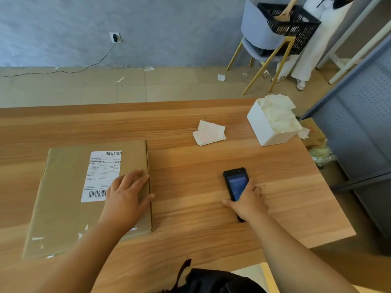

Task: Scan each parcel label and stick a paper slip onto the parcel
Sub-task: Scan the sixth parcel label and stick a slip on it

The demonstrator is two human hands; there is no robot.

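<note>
A flat brown cardboard parcel (63,197) lies on the left of the wooden table (190,161). A white shipping label (99,174) with barcodes is stuck on its top. My left hand (127,195) rests flat on the parcel's right edge, fingers spread, partly over the label's corner. My right hand (247,201) is closed around a black handheld scanner (234,185) that lies on the table, screen up. A small pile of white paper slips (209,133) with red print sits further back on the table.
A white box (264,132) stuffed with crumpled backing paper stands at the table's far right. Beyond the table are a blue chair (260,39) holding a black crate (294,24) and a person in white. Grey shelving (359,123) is on the right. A dark bag (211,280) lies at the near edge.
</note>
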